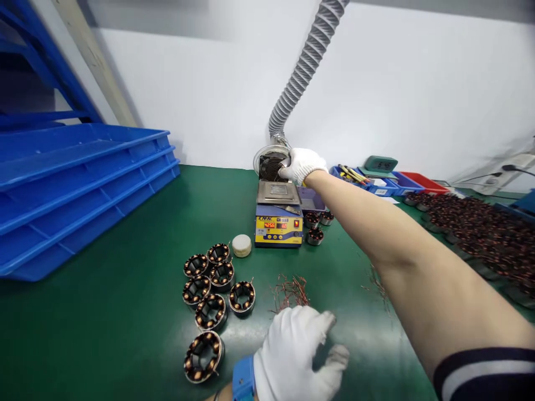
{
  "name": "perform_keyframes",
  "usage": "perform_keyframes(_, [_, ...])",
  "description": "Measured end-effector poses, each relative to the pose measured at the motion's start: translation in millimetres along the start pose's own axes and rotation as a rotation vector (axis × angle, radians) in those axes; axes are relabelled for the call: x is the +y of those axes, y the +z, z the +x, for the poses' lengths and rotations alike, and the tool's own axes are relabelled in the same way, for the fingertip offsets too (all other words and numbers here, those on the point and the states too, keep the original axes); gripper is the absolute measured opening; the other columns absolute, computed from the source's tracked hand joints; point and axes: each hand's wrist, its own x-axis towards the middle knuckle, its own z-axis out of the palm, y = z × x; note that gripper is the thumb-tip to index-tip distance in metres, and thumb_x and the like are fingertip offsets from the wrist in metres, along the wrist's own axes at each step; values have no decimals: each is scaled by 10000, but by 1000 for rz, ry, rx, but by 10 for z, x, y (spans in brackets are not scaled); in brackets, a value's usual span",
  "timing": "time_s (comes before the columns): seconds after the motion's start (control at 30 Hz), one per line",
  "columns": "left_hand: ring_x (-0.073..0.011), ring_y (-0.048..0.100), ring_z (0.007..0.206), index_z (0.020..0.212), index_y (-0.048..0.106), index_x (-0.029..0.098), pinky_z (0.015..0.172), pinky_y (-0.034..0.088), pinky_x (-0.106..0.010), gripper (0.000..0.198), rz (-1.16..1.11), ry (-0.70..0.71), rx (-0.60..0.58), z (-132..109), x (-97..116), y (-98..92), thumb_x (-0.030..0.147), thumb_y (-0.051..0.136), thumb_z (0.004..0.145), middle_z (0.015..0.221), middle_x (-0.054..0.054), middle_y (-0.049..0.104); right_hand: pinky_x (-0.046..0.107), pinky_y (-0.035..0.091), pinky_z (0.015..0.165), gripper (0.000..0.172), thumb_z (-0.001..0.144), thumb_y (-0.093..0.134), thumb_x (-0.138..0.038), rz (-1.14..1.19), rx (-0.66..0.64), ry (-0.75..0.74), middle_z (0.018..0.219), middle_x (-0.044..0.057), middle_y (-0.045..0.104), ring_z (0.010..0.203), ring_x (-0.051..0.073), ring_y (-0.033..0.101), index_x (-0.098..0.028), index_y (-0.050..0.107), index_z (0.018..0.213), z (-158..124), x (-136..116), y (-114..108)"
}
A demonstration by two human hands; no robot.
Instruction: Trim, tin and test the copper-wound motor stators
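My left hand (297, 352), in a white glove with greyed fingertips, hovers low over the green table, thumb and fingers apart and nothing between them. Just beyond it lies a heap of copper wire scraps (292, 291). My right hand (301, 165), also gloved, is stretched far forward with its fingers closed, at the right side of a black round fan grille (271, 167); whatever it grips is hidden. Below it stands a yellow and blue solder pot (278, 225) with a lit red display and a metal top. Several copper-wound stators (211, 312) sit to the left.
Stacked blue trays (104, 184) stand at the left. A round white-topped tin (241, 245) is beside the pot. A grey ribbed hose (307, 67) rises behind. Small bins with a red one (422, 182), a clock (381, 164) and massed stators (485, 239) occupy the right.
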Motion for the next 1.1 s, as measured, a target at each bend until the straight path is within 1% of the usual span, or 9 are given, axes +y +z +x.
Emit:
perform_keyframes(0.1, [-179, 557, 571, 990, 567, 195, 501, 416, -309, 288, 49, 65, 7, 49, -12, -22, 247, 600, 709, 671, -8, 601, 374, 516, 745, 430, 717, 594, -428, -62, -32, -11, 987, 153, 675, 896, 307, 641, -141, 660, 1030, 144, -67, 99])
perform_keyframes(0.2, [-169, 553, 543, 924, 569, 200, 481, 390, -301, 242, 66, 86, -12, 75, -22, -30, 297, 609, 706, 646, 3, 593, 370, 518, 746, 478, 697, 604, -442, -120, -68, -39, 1006, 163, 670, 907, 310, 641, -129, 661, 1053, 214, -101, 159])
perform_keyframes(0.3, [-172, 572, 542, 901, 569, 207, 472, 375, -298, 251, 77, 104, -39, 77, -38, -21, 366, 622, 715, 651, 5, 608, 385, 516, 759, 496, 699, 605, -462, -173, -87, -59, 1018, 172, 669, 925, 320, 637, -124, 667, 1056, 225, -135, 192])
perform_keyframes(0.5, [-171, 582, 541, 874, 570, 217, 475, 359, -294, 234, 102, 111, -56, 74, -50, -8, 382, 619, 715, 639, 8, 614, 371, 495, 818, 494, 722, 614, -442, -218, -110, -84, 1053, 187, 661, 955, 302, 630, -101, 662, 1076, 183, -183, 206])
perform_keyframes(0.63, [-181, 587, 546, 864, 571, 221, 468, 358, -303, 242, 98, 102, -117, 87, -48, -27, 388, 637, 701, 640, 6, 619, 393, 494, 823, 501, 711, 639, -424, -215, -135, -103, 1062, 197, 658, 954, 314, 631, -94, 659, 1087, 189, -194, 203])
perform_keyframes(0.87, [-183, 583, 547, 865, 570, 222, 462, 362, -311, 243, 88, 91, -103, 64, -61, -9, 366, 647, 685, 648, 7, 618, 407, 501, 807, 495, 710, 646, -418, -213, -136, -97, 1057, 199, 656, 958, 329, 629, -100, 659, 1088, 194, -219, 179])
perform_keyframes(1.0, [-188, 598, 564, 890, 582, 223, 469, 388, -309, 281, 77, 80, -128, 69, -75, -19, 362, 670, 662, 662, 6, 621, 415, 503, 799, 487, 702, 654, -399, -211, -147, -91, 1047, 199, 656, 959, 337, 630, -101, 659, 1087, 188, -240, 185])
perform_keyframes(1.1, [-184, 590, 553, 915, 583, 217, 477, 422, -309, 281, 57, 69, -55, 79, -62, -40, 329, 654, 667, 650, 2, 611, 411, 501, 807, 484, 706, 649, -393, -205, -145, -83, 1049, 198, 654, 964, 332, 629, -100, 655, 1091, 187, -254, 168])
